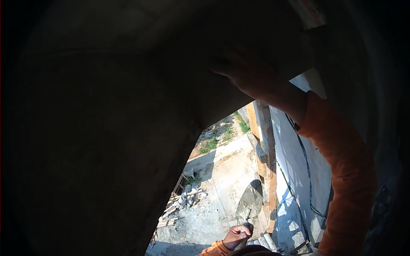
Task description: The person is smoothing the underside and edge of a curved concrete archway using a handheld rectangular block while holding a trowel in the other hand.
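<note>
My left hand [237,237] comes in at the lower edge in an orange sleeve. Its fingers are wrapped round the handle of a trowel [250,200], whose broad grey blade points away from me and looks smeared with mortar. Higher up, my right hand [252,77] reaches in from the right, its sleeve orange too. It lies against a dark, smooth slab-like surface [183,94], fingers stretched out. Deep shade blurs the fingertips, and nothing shows in that hand.
Far below lies sunlit ground [226,162] with a heap of rubble and boards [185,200]. Upright timbers [267,158] stand right of the gap. Beside them hangs a pale sheet [294,158] crossed by a dark cable [308,175]. The dark surface fills the left and top.
</note>
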Demonstrator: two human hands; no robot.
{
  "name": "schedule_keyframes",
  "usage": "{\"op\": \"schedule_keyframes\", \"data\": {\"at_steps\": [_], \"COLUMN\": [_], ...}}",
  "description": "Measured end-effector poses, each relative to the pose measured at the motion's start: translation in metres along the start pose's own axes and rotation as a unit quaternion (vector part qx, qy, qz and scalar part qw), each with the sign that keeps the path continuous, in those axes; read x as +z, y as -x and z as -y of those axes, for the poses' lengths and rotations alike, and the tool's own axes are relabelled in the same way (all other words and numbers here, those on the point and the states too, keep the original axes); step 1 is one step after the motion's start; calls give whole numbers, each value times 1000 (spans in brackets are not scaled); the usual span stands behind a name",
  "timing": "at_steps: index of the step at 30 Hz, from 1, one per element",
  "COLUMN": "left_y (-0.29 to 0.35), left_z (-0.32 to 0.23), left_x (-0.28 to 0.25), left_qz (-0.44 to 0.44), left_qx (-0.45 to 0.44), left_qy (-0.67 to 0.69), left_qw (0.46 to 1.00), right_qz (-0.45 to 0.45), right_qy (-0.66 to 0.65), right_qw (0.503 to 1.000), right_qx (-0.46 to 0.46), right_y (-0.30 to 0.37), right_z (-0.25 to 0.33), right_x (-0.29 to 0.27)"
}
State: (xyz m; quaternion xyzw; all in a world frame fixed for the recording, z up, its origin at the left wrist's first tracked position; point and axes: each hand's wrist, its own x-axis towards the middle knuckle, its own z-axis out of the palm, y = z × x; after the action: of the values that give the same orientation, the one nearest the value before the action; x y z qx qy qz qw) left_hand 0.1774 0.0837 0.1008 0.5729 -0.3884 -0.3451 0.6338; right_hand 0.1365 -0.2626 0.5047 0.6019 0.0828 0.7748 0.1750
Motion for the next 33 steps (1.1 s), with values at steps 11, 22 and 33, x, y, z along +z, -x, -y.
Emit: {"op": "schedule_keyframes", "data": {"at_steps": [11,22,33], "left_y": [2,-6,-9], "left_z": [-4,35,26], "left_x": [10,2,0], "left_qz": [-18,-33,11], "left_qx": [21,17,50], "left_qy": [-7,40,44], "left_qw": [1000,998,998], "right_qz": [-86,54,-29], "right_qy": [-19,59,13], "right_qw": [995,994,997], "right_qx": [-35,71,-76], "right_y": [-30,-38,24], "right_z": [21,-26,3], "right_x": [32,29,40]}}
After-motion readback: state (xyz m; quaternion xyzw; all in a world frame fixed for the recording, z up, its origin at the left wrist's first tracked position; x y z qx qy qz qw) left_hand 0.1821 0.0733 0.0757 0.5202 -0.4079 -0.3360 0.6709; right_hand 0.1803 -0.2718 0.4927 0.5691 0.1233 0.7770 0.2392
